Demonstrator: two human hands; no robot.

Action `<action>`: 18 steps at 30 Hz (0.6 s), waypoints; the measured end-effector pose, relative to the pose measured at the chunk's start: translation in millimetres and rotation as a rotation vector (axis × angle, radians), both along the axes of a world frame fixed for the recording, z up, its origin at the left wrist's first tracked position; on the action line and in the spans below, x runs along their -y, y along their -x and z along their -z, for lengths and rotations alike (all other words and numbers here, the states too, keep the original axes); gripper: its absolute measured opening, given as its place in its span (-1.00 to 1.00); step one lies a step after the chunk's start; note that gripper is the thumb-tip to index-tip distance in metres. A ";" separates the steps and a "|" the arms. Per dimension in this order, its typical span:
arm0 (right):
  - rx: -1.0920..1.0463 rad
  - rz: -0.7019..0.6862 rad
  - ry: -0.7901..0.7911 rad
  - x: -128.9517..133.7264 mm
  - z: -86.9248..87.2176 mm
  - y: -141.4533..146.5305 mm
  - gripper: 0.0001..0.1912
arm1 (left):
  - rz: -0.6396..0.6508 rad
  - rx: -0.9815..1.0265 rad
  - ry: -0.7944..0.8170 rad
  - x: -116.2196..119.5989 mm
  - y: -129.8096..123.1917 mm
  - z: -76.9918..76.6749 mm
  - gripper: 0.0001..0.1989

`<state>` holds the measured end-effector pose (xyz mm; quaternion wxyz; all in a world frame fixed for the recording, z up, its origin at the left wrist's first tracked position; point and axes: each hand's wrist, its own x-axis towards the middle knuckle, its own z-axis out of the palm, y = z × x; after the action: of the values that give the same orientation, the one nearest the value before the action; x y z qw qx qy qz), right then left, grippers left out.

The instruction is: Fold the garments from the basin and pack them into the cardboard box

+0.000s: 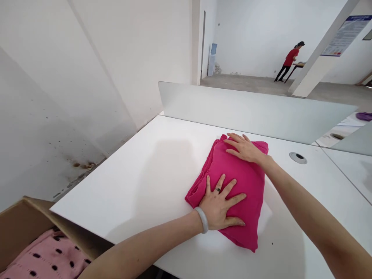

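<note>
A folded bright pink cloth (247,193), perhaps a garment, lies on the white table (124,186). My left hand (219,203) rests flat on its near left part with the fingers spread. It wears a ring, and a pale bangle circles the wrist. Across the far edge of the cloth lies my right hand (244,148), palm down, fingers stretched out. Neither hand grips the fabric. Several layers show along the left side of the fold.
At lower left stands a cardboard box (37,211) holding pink patterned cloth (43,259). A frosted divider (247,110) runs along the table's back edge. A cable hole (298,157) sits at right. Far off, a person (290,60) in red stands by a small table.
</note>
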<state>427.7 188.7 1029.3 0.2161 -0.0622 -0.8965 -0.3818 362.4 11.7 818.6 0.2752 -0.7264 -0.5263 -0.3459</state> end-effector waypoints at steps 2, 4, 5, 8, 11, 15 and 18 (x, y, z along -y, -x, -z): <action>-0.014 0.131 0.068 -18.3 -2.0 -22.6 -0.38 | 0.010 0.000 0.010 0.4 1.3 1.7 -0.21; -0.042 0.251 0.157 -39.4 -1.4 -35.4 -0.35 | 0.014 -0.002 0.022 2.2 0.5 0.2 -0.20; -0.053 0.288 0.191 -48.4 -0.2 -37.8 -0.34 | 0.013 -0.002 0.025 2.9 -0.2 -0.8 -0.20; -0.070 0.307 0.218 -63.0 4.3 -35.4 -0.32 | 0.003 -0.005 0.023 3.5 -1.2 -1.9 -0.20; -0.081 0.290 0.209 -60.7 6.4 -31.4 -0.32 | 0.001 -0.009 0.028 2.5 -0.9 0.2 -0.20; -0.234 0.175 0.150 -42.7 7.9 -40.0 -0.40 | -0.005 -0.009 0.020 5.1 -2.9 0.5 -0.19; -0.379 0.049 0.124 -21.7 17.7 -56.3 -0.44 | -0.025 0.009 -0.020 14.5 -4.4 -5.6 -0.26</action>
<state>484.0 210.4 1011.6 0.3673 -0.1680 -0.8598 -0.3125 366.9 -2.8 824.3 0.2843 -0.7153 -0.5333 -0.3508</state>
